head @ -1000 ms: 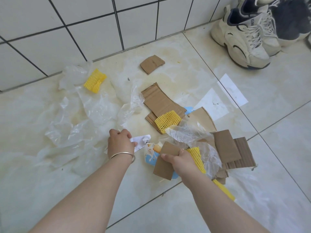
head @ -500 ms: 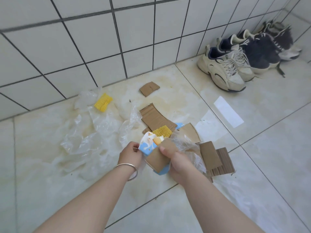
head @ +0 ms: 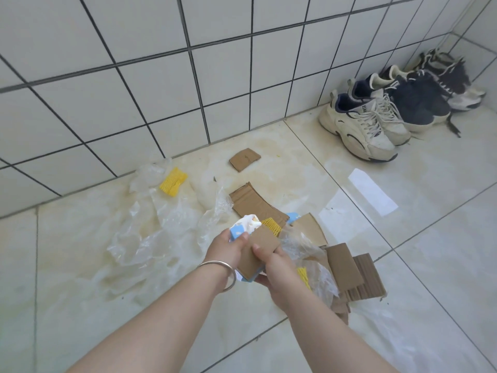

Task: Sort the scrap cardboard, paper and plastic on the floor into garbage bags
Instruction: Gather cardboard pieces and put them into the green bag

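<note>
A person crouches over a pale tiled floor (head: pixel 443 238), seen from above through a head-worn camera. Both bare forearms reach forward into the middle of the view. The left hand (head: pixel 224 250), with a silver bangle (head: pixel 219 273) on its wrist, has its fingers curled round a blue and white printed paper carton piece (head: pixel 243 228). The right hand (head: pixel 271 267) pinches a brown cardboard piece (head: pixel 259 250) with the thumb on top and the fingers underneath. The two items are held together, overlapping, just above the floor.

Scrap lies scattered around the hands. To the right sits a heap of corrugated cardboard pieces (head: pixel 357 275), partly covered by crumpled clear plastic film (head: pixel 304 246) and a yellow foam net sleeve (head: pixel 304 274). Just beyond the hands lies a longer cardboard strip (head: pixel 252 201) with another yellow foam net (head: pixel 271 226) resting on it. A small cardboard square (head: pixel 244 159) lies alone near the wall. To the left, a large spread of clear plastic sheeting (head: pixel 150 232) covers the floor, with a third yellow foam net piece (head: pixel 173 182) at its far edge. Two white paper sheets (head: pixel 372 191) lie flat to the right, well apart from the heap.

A white tiled wall (head: pixel 134 76) with dark grout runs behind. Several sneakers (head: pixel 360 122), cream and navy, stand in the far right corner.
</note>
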Motion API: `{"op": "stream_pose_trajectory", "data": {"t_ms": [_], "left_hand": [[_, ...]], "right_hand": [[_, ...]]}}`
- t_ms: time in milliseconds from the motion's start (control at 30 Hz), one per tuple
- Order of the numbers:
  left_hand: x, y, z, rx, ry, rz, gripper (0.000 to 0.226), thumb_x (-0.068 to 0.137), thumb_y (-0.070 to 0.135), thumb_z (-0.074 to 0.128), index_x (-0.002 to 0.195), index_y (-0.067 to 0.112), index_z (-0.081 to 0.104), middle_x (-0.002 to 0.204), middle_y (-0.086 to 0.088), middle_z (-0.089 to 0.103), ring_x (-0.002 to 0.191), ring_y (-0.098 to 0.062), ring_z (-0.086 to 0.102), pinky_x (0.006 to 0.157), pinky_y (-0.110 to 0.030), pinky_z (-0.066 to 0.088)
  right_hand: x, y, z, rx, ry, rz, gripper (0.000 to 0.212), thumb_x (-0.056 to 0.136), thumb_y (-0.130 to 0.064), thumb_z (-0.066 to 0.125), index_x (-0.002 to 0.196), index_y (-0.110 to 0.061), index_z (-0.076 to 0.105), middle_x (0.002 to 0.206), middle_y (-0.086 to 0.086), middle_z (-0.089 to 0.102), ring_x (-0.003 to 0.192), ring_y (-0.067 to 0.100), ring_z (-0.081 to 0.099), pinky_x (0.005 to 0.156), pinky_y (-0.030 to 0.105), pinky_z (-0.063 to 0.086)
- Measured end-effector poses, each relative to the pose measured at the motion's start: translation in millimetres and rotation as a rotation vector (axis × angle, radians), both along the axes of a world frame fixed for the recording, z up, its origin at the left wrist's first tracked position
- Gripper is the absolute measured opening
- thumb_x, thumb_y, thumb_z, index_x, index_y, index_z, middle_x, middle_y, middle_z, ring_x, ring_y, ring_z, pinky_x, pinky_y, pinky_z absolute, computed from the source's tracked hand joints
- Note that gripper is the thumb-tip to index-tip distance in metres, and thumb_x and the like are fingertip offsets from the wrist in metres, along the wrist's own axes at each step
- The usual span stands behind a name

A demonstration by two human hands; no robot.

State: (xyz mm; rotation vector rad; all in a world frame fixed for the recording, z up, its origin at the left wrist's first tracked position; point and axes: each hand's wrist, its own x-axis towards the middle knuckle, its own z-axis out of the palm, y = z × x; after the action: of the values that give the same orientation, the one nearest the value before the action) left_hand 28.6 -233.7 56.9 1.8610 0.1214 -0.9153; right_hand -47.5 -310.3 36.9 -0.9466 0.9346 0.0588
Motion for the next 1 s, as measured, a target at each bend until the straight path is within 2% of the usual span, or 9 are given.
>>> {"op": "stream_pose_trajectory", "data": {"t_ms": [233, 300, 333, 433, 533, 633, 733, 833, 1000], "left_hand": [[42, -30, -28, -0.031, 0.207, 0.009, 0.016, 0.092, 0.023, 0.056, 0.101, 0.011, 0.062, 0.105, -0.020, 0.068, 0.095, -0.036, 0.065, 0.092, -0.047, 0.052], [55, -40, -33, -0.039, 0.207, 0.000, 0.019, 0.094, 0.023, 0.053, 0.106, 0.011, 0.061, 0.096, -0.014, 0.067, 0.085, -0.029, 0.064, 0.077, -0.035, 0.056], [62, -47, -35, -0.022, 0.180, -0.015, 0.021, 0.095, 0.024, 0.052, 0.109, 0.010, 0.060, 0.095, -0.012, 0.066, 0.082, -0.027, 0.063, 0.071, -0.030, 0.054], [90, -67, -44, 0.116, -0.001, -0.161, 0.033, 0.094, 0.034, 0.049, 0.118, 0.012, 0.057, 0.109, -0.010, 0.065, 0.097, -0.028, 0.062, 0.081, -0.032, 0.051], [121, -86, -51, 0.215, -0.143, -0.267, 0.040, 0.096, 0.042, 0.038, 0.114, 0.012, 0.058, 0.103, -0.008, 0.059, 0.098, -0.027, 0.057, 0.072, -0.028, 0.042], [156, -103, -66, 0.217, -0.193, -0.198, 0.036, 0.096, 0.041, 0.036, 0.109, 0.018, 0.059, 0.113, -0.009, 0.062, 0.108, -0.027, 0.057, 0.093, -0.032, 0.044], [186, -115, -83, 0.318, -0.296, -0.215, 0.025, 0.094, 0.029, 0.043, 0.108, 0.022, 0.063, 0.117, -0.008, 0.061, 0.110, -0.029, 0.056, 0.095, -0.033, 0.044], [202, -122, -98, 0.430, -0.457, -0.266, 0.024, 0.092, 0.022, 0.046, 0.103, 0.024, 0.068, 0.130, -0.006, 0.048, 0.117, -0.028, 0.049, 0.095, -0.032, 0.043], [214, -129, -112, 0.517, -0.619, -0.491, 0.027, 0.094, 0.029, 0.045, 0.112, 0.035, 0.064, 0.155, 0.002, 0.017, 0.143, -0.021, 0.013, 0.107, -0.036, 0.033]], "right_hand": [[27, -26, -24, 0.109, -0.020, -0.037, 0.019, 0.087, -0.009, 0.062, 0.106, -0.014, 0.061, 0.092, 0.007, 0.070, 0.078, 0.020, 0.067, 0.064, 0.028, 0.053], [42, -35, -28, 0.087, -0.008, -0.045, 0.017, 0.086, -0.010, 0.063, 0.103, -0.015, 0.063, 0.090, 0.005, 0.070, 0.077, 0.019, 0.067, 0.064, 0.027, 0.051], [52, -40, -31, 0.069, 0.004, -0.051, 0.018, 0.086, -0.010, 0.064, 0.103, -0.015, 0.064, 0.091, 0.005, 0.071, 0.081, 0.021, 0.067, 0.068, 0.028, 0.051], [82, -57, -42, 0.037, 0.053, -0.114, 0.025, 0.083, -0.011, 0.067, 0.107, -0.008, 0.063, 0.100, 0.010, 0.070, 0.096, 0.028, 0.066, 0.089, 0.042, 0.050], [108, -75, -49, 0.012, 0.072, -0.150, 0.032, 0.080, -0.014, 0.070, 0.110, -0.007, 0.062, 0.109, 0.012, 0.070, 0.105, 0.030, 0.065, 0.102, 0.047, 0.047], [124, -94, -57, -0.049, 0.117, -0.161, 0.016, 0.080, -0.016, 0.071, 0.094, -0.014, 0.063, 0.100, 0.006, 0.070, 0.097, 0.025, 0.065, 0.091, 0.037, 0.051], [129, -103, -63, -0.125, 0.143, -0.128, 0.014, 0.083, -0.018, 0.069, 0.095, -0.015, 0.063, 0.090, 0.001, 0.066, 0.080, 0.016, 0.061, 0.066, 0.023, 0.047], [131, -101, -72, -0.171, 0.215, -0.081, 0.026, 0.084, -0.025, 0.069, 0.106, -0.014, 0.062, 0.097, 0.003, 0.065, 0.088, 0.021, 0.060, 0.066, 0.025, 0.046], [139, -100, -80, -0.180, 0.264, -0.080, 0.026, 0.084, -0.025, 0.068, 0.106, -0.014, 0.062, 0.097, 0.004, 0.065, 0.086, 0.021, 0.059, 0.066, 0.026, 0.045]]}}
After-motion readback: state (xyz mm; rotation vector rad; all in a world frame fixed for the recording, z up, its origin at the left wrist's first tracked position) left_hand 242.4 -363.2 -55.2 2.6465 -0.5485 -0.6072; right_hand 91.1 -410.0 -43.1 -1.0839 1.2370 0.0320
